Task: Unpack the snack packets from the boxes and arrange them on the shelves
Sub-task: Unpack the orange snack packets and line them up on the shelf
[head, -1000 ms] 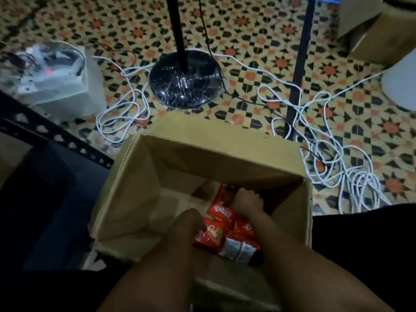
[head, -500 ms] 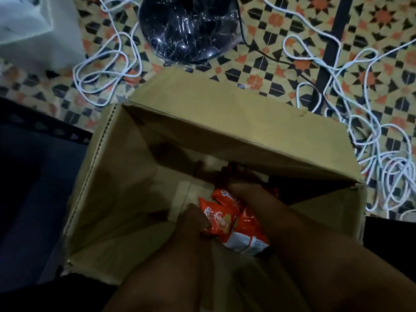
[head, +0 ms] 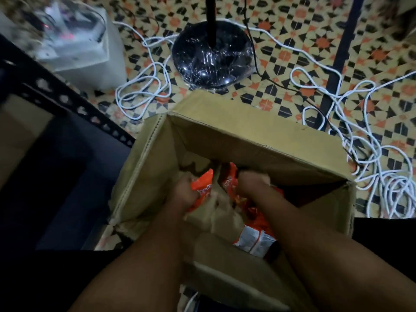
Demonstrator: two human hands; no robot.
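While both of my forearms reach down from the near edge, I see the open cardboard box (head: 247,140) right under me, its flaps folded outward. My left hand (head: 184,192) is inside it, curled tight around an orange snack packet (head: 203,186) whose top sticks up past my knuckles. My right hand (head: 253,184) sits just beside it, deeper in, closed into a fist over more orange packets (head: 230,183); motion blur keeps me from telling exactly which one it grips. Under my right forearm lies another packet with a silvery-white end (head: 256,240), resting on the box floor near the near wall.

Left of the box is a dark shelf frame, its perforated metal rail (head: 67,102) running diagonally. Beyond the box the patterned tile floor (head: 292,37) spreads out in orange, black and cream. A black round stand base (head: 211,61), wrapped in shiny plastic, stands just past the far flap with its pole rising out of view. White cables (head: 371,158) loop across the tiles to the right and left of it. Farthest left sits a blurred white device (head: 76,46).
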